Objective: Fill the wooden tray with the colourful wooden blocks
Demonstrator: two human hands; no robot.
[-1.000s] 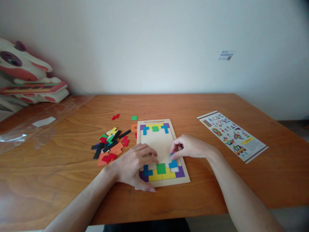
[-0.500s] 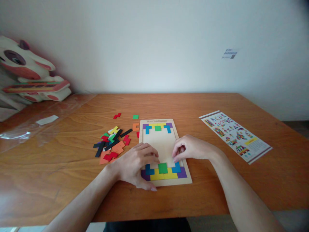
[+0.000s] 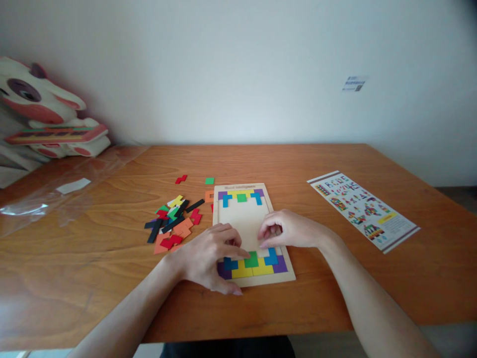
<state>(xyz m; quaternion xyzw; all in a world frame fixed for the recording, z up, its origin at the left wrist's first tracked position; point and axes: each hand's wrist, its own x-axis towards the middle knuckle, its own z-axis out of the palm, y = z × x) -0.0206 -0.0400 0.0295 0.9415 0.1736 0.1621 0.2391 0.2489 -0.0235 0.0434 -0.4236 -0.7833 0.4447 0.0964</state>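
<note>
Since the earlier frames, board (image 3: pixel 238 216) has turned slightly, its upper end shifting left in frame; right hand (image 3: pixel 290 229) has moved a little left as well. Right-hand blue piece (image 3: pixel 272 259), pinched and out of line one second ago, now lies at the board's lower right against purple piece (image 3: pixel 280 264) and yellow piece (image 3: pixel 263 268). Right hand: fingers curled, thumb close to them, just above the blue piece; cannot tell whether anything is held. Left hand (image 3: pixel 212 252): loosely spread, nothing seen in its grasp, resting over the board's lower left; index fingertip at the edge of green square (image 3: pixel 252 260), thumb by the near rim. Board lies flat on table (image 3: pixel 305 298), lower centre of frame, middle bare, pieces along both ends. Loose pile (image 3: pixel 183 227) left of centre; red piece (image 3: pixel 181 179) and green piece (image 3: pixel 209 181) sit above it. Printed sheet (image 3: pixel 363 211) at right; plastic wrap (image 3: pixel 108 164) and cow toy (image 3: pixel 55 117) at left.
</note>
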